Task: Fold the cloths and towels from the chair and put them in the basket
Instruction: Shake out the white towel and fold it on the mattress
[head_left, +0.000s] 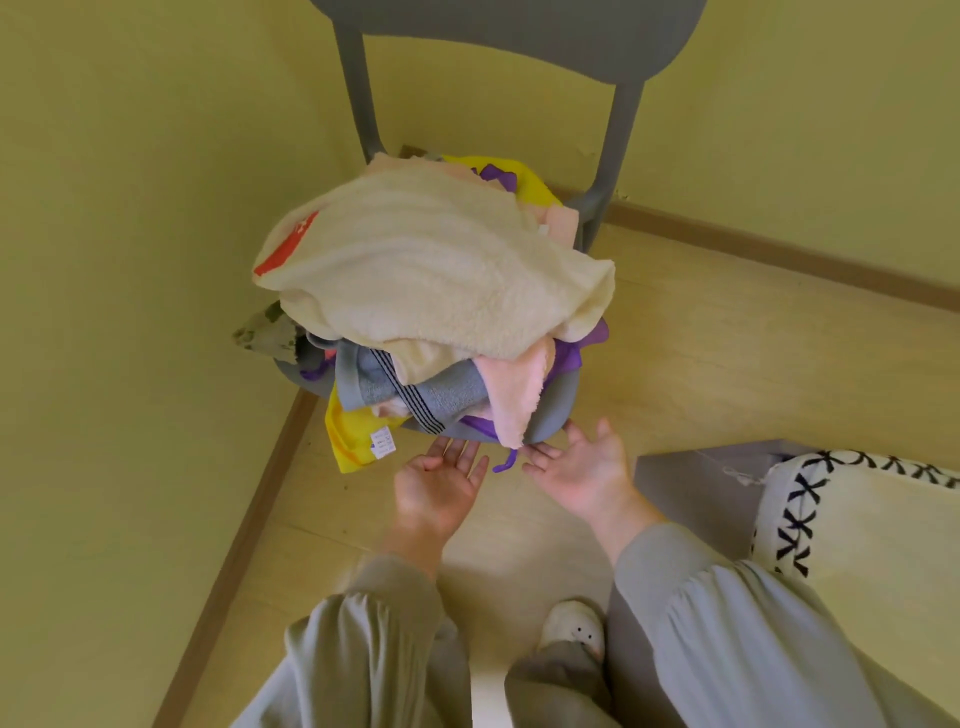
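While both hands (439, 486) (582, 470) hover palm-up, the cloth pile (431, 270) lies just beyond.

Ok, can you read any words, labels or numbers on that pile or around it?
On the yellow cloth, a white care tag: bluish print, too small and blurred to read.
On the cream fluffy towel, a red patch with a white mark: not legible as text.
The white basket bears black cross stitching, not letters. No other text visible.
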